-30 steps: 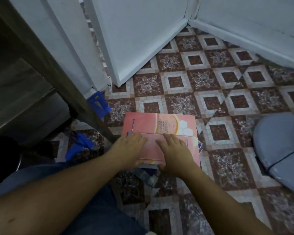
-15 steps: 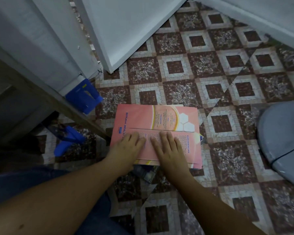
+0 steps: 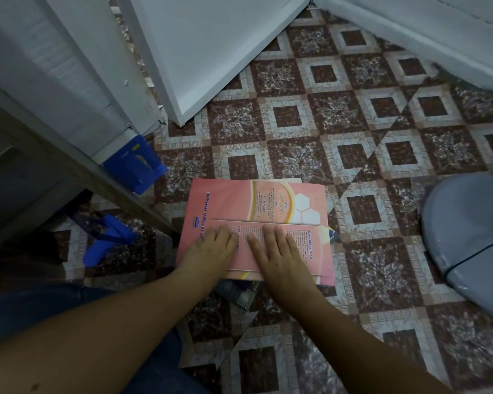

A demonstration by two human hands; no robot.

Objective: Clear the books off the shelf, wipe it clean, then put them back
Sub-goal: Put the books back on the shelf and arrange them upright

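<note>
A stack of pink books point(image 3: 256, 203) lies flat on the patterned floor in the middle of the view. A darker book point(image 3: 241, 292) pokes out from under the stack's near edge. My left hand point(image 3: 211, 248) rests flat on the top pink cover, fingers straight. Beside it my right hand point(image 3: 279, 251) also presses flat on the same cover. The wooden shelf point(image 3: 69, 163) stands at the left, its inside dark and hard to see.
A blue plastic piece point(image 3: 134, 163) sits by the shelf's edge and another blue object point(image 3: 106, 237) lies under it. A white door point(image 3: 211, 52) stands open ahead. A grey rounded object point(image 3: 470, 237) lies at the right. My knee in blue jeans is at bottom left.
The view has tilted down and shifted slightly. Both hands stay flat on the pink stack in the same place.
</note>
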